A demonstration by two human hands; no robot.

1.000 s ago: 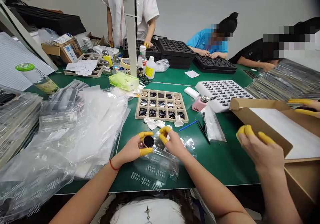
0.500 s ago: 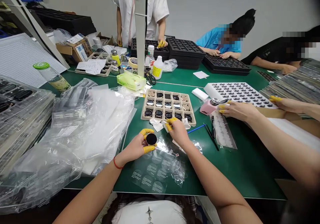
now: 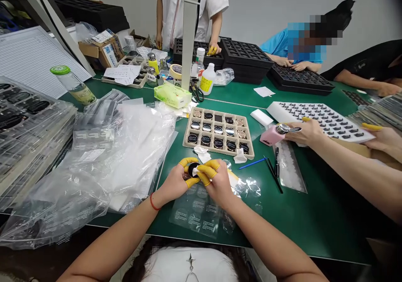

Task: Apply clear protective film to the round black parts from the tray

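Between yellow-covered fingertips, my left hand [image 3: 176, 179] grips a round black watch face [image 3: 190, 169] by its rim. My right hand [image 3: 220, 182] pinches a small white tissue [image 3: 195, 172] and presses it on the watch face, hiding part of it. Just beyond my hands lies a beige compartment tray [image 3: 187, 141] filled with round watch faces, some dark, some mirror-like. Crumpled white tissues [image 3: 202, 153] rest against its near edge. Under my hands a sheet of clear round films [image 3: 194, 219] lies on the green table [image 3: 270, 223].
Plastic bags [image 3: 135, 139] and stacked clear trays [image 3: 31, 148] crowd the left. On the right, a co-worker's hands [image 3: 309, 132] hold a white foam tray [image 3: 317, 114] beside a pink pump bottle [image 3: 270, 136]. A blue stick [image 3: 252, 163], a black pen [image 3: 277, 162] and a green tissue pack [image 3: 172, 94] lie around.
My right hand has come from the tray's near edge to the watch face, bringing the tissue onto it. The co-worker's hands at right have shifted slightly with the foam tray. The whole view has turned somewhat.
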